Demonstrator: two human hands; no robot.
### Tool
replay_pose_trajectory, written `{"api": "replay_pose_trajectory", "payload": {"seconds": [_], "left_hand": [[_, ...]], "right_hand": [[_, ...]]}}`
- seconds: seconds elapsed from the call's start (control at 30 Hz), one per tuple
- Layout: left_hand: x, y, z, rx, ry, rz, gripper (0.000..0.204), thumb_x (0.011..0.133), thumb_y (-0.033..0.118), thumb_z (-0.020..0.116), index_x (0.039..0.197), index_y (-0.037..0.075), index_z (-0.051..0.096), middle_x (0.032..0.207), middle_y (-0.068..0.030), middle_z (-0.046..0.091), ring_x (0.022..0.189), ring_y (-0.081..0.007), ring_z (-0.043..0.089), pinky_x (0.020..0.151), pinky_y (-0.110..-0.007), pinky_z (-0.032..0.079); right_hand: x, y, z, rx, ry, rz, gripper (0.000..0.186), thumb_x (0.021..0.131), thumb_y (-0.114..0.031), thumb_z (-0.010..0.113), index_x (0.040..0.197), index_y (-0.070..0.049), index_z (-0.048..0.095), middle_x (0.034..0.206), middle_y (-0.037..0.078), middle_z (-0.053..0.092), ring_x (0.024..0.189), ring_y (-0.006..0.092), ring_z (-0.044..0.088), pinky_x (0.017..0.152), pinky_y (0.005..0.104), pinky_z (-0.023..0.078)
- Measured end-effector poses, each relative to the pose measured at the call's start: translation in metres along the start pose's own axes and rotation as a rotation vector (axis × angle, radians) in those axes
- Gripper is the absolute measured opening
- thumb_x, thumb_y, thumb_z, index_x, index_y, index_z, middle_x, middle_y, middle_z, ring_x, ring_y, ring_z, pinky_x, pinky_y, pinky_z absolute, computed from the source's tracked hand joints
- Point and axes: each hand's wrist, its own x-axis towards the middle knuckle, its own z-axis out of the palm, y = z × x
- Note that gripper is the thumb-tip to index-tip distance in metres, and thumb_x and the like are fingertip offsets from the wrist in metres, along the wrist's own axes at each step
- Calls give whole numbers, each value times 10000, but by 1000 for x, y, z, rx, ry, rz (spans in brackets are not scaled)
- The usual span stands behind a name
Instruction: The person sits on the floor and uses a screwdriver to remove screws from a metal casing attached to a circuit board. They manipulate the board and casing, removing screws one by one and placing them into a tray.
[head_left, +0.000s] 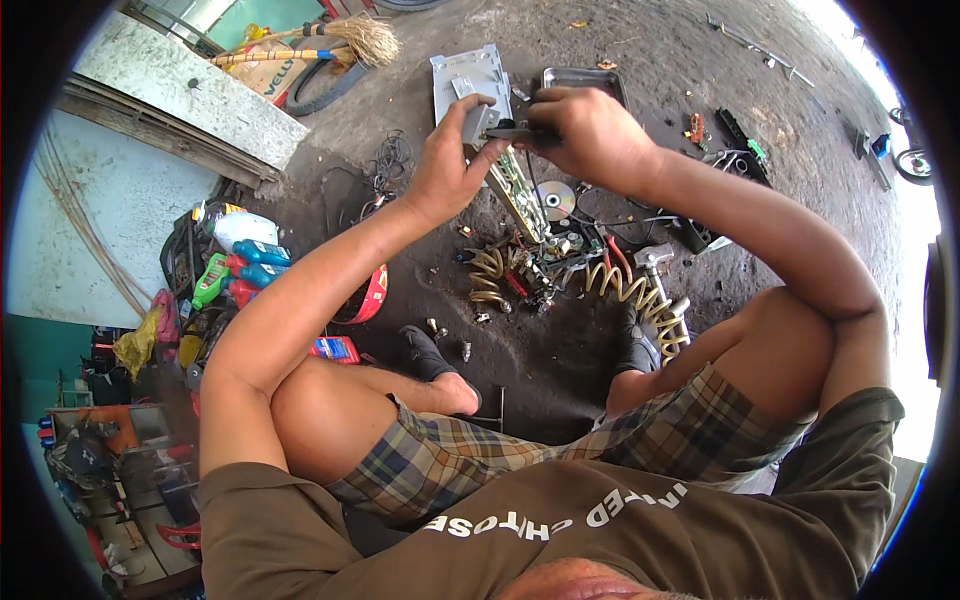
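The oily concrete floor (540, 360) spreads dark below you as you squat. Your left hand (450, 165) grips a grey metal car-stereo chassis (470, 90), its green circuit board (522, 195) hanging beneath. Your right hand (590, 135), closed around a dark tool (515, 133), presses against the chassis. Below the chassis lie a coiled yellow air hose (635, 290) and a silver disc (555, 200); left of it, blue and green bottles (240, 265) cluster.
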Motion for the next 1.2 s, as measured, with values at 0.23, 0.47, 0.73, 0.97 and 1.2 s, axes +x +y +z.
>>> {"api": "replay_pose_trajectory", "payload": {"seconds": [0.23, 0.47, 0.73, 0.97, 1.2], "left_hand": [[0, -6, -5, 4, -8, -23, 500, 1012, 128, 734, 1441, 28, 499, 1267, -149, 675, 1146, -202, 684, 952, -353, 542], [-3, -17, -8, -8, -10, -67, 503, 1014, 156, 742, 1439, 39, 502, 1229, -140, 691, 1059, -154, 704, 839, -307, 565], [-3, 4, -5, -67, 2, -73, 537, 969, 214, 782, 1377, -27, 530, 1266, -264, 691, 1204, -422, 684, 1030, -454, 519], [-1, -1, -2, -65, 40, -78, 527, 974, 217, 776, 1374, -24, 533, 1272, -271, 689, 1210, -428, 679, 1037, -461, 513], [1, -6, -7, -33, 14, -82, 540, 976, 240, 782, 1378, -19, 532, 1267, -268, 690, 1218, -417, 680, 1034, -457, 516]], "right_hand": [[-1, -5, 2, -184, 21, -150, 132, 871, -125, 701, 976, -47, 682, 988, 94, 652, 770, 318, 756, 694, 443, 624], [8, -1, -10, 525, 16, 368, 286, 881, -151, 796, 1119, 2, 756, 931, 123, 776, 784, 213, 725, 777, 359, 595], [8, -4, -27, 740, -255, 569, 172, 956, -117, 773, 1031, 33, 736, 780, 50, 716, 686, 138, 637, 658, 342, 528], [-8, 5, -7, -152, -179, -257, 281, 935, -110, 716, 1181, -12, 624, 1070, 200, 685, 962, 371, 724, 799, 497, 571], [6, -13, -16, 672, -78, 550, 394, 1077, -363, 603, 1064, 18, 703, 883, 175, 747, 722, 303, 734, 710, 441, 579]]}}
